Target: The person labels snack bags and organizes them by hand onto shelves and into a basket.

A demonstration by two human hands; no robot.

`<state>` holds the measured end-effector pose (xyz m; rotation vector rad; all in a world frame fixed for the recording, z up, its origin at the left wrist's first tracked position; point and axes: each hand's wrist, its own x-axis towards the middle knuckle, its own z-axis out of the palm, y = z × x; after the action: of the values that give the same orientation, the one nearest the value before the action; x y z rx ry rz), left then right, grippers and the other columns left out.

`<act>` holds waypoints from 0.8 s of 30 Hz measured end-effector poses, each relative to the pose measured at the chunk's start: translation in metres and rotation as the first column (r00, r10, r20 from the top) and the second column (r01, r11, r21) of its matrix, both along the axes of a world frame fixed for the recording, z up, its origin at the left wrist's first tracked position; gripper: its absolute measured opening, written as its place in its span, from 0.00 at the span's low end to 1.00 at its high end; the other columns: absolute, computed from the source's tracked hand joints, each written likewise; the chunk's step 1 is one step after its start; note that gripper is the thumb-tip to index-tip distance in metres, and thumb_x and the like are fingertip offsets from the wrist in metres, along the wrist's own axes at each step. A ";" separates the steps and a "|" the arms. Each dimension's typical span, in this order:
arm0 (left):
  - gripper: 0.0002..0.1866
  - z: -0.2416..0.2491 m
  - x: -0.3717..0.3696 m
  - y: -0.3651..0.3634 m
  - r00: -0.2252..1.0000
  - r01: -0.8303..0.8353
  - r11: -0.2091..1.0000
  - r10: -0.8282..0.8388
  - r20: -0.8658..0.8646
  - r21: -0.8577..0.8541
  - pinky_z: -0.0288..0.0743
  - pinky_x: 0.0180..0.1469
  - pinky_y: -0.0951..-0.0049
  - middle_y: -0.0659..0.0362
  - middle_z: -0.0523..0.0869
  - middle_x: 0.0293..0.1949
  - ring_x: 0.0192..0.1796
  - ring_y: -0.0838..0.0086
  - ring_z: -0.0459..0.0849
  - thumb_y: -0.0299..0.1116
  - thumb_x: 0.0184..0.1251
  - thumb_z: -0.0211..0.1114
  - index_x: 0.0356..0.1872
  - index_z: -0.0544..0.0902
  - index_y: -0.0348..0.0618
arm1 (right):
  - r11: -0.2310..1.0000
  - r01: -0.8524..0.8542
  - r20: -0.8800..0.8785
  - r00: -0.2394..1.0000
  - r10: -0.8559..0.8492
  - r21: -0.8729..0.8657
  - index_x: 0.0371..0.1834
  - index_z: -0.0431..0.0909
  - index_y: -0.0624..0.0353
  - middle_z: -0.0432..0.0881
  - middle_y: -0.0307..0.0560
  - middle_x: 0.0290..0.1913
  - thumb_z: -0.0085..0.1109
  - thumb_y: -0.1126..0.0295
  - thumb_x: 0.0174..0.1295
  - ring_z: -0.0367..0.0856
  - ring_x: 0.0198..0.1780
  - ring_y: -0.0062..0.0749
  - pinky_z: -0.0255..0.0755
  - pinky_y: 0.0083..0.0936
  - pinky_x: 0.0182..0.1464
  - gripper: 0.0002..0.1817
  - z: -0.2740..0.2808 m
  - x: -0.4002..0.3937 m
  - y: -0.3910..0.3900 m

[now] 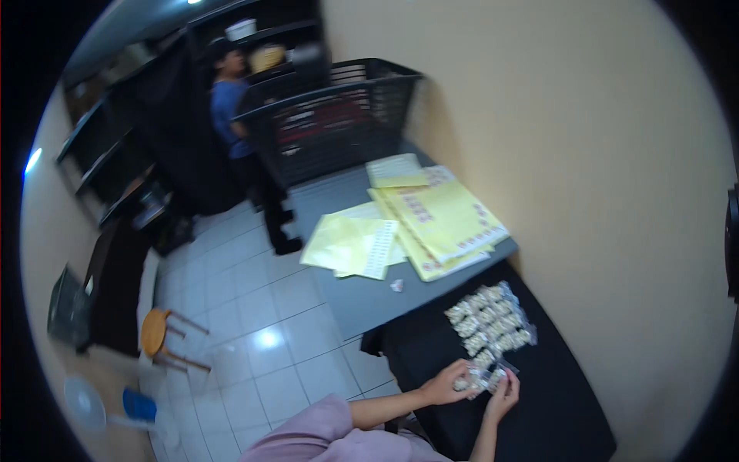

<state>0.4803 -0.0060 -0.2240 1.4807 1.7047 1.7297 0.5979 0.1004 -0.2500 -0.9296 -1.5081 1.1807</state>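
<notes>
Small clear plastic packets (493, 319) with pale pieces inside lie in close rows on a black cloth (550, 393). At the near end of the rows, my left hand (446, 386) has its fingers closed on a packet (464, 383). Beside it, my right hand (504, 396) pinches another clear packet (496, 377). The two hands are close together, and the packets between them overlap, so their edges are hard to tell apart. What the pale pieces are is too small to make out.
Yellow printed sheets (446, 219) and loose yellow papers (350, 242) lie on a grey table (339, 296), with a small white scrap (397, 286). Behind stands a black plastic basket (331, 115). A person in blue (227, 100) stands beyond it. A wooden stool (155, 331) is at left.
</notes>
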 end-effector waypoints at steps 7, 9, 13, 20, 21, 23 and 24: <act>0.17 0.001 0.011 0.000 0.995 0.041 0.998 -0.037 0.089 -0.045 0.71 0.45 0.66 0.48 0.77 0.41 0.44 0.60 0.78 0.28 0.43 0.71 0.25 0.67 0.39 | 0.985 0.122 -0.099 0.986 -0.135 -0.124 0.45 0.74 0.66 0.75 0.45 0.45 0.50 0.81 0.56 0.74 0.47 0.26 0.68 0.20 0.50 0.13 0.019 0.042 -0.050; 0.17 -0.013 0.026 0.006 0.977 0.152 0.987 -0.142 0.161 -0.047 0.70 0.45 0.67 0.48 0.76 0.40 0.44 0.61 0.77 0.27 0.43 0.70 0.26 0.67 0.39 | 0.968 0.186 -0.100 0.974 -0.205 -0.170 0.46 0.73 0.67 0.74 0.45 0.46 0.50 0.83 0.56 0.75 0.46 0.26 0.69 0.20 0.50 0.13 0.022 0.057 -0.061; 0.17 -0.020 0.065 0.019 0.854 0.407 0.908 -0.341 0.393 -0.097 0.66 0.47 0.72 0.53 0.74 0.37 0.42 0.69 0.74 0.25 0.42 0.69 0.27 0.66 0.41 | 0.913 0.372 -0.092 0.916 -0.391 -0.170 0.46 0.75 0.65 0.74 0.44 0.45 0.54 0.82 0.54 0.75 0.44 0.22 0.72 0.16 0.42 0.15 0.042 0.091 -0.079; 0.09 0.058 0.141 0.026 0.503 0.822 0.568 -0.704 0.501 -0.026 0.73 0.36 0.74 0.57 0.80 0.35 0.33 0.72 0.78 0.29 0.54 0.65 0.33 0.73 0.41 | 0.724 0.690 0.013 0.724 -0.690 -0.025 0.51 0.72 0.62 0.73 0.47 0.50 0.57 0.75 0.55 0.73 0.50 0.28 0.74 0.23 0.47 0.18 0.074 0.158 -0.127; 0.12 0.087 0.151 0.023 0.542 0.834 0.524 -0.723 0.427 -0.172 0.72 0.38 0.71 0.55 0.79 0.32 0.32 0.71 0.76 0.28 0.50 0.66 0.27 0.69 0.40 | 0.686 0.728 0.044 0.685 -0.727 -0.006 0.52 0.72 0.62 0.73 0.47 0.50 0.58 0.74 0.55 0.73 0.51 0.29 0.74 0.24 0.48 0.19 0.079 0.165 -0.137; 0.12 0.070 0.171 0.024 0.398 0.915 0.378 -0.788 0.471 -0.141 0.72 0.38 0.71 0.54 0.79 0.32 0.32 0.71 0.76 0.28 0.50 0.66 0.29 0.70 0.39 | 0.584 0.810 0.040 0.582 -0.812 0.057 0.51 0.72 0.60 0.75 0.49 0.49 0.59 0.69 0.54 0.75 0.49 0.34 0.73 0.26 0.43 0.20 0.089 0.173 -0.153; 0.12 0.061 0.180 0.022 0.320 0.945 0.311 -0.796 0.514 -0.106 0.72 0.38 0.71 0.52 0.80 0.32 0.33 0.71 0.77 0.28 0.50 0.66 0.30 0.71 0.38 | 0.535 0.838 0.052 0.533 -0.845 0.105 0.52 0.71 0.61 0.74 0.49 0.49 0.58 0.69 0.54 0.75 0.49 0.34 0.71 0.25 0.46 0.21 0.083 0.175 -0.161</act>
<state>0.6604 0.0158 -0.1629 1.3361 0.6201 0.8375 0.7728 -0.0606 -0.1667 -1.4572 -0.9068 0.3465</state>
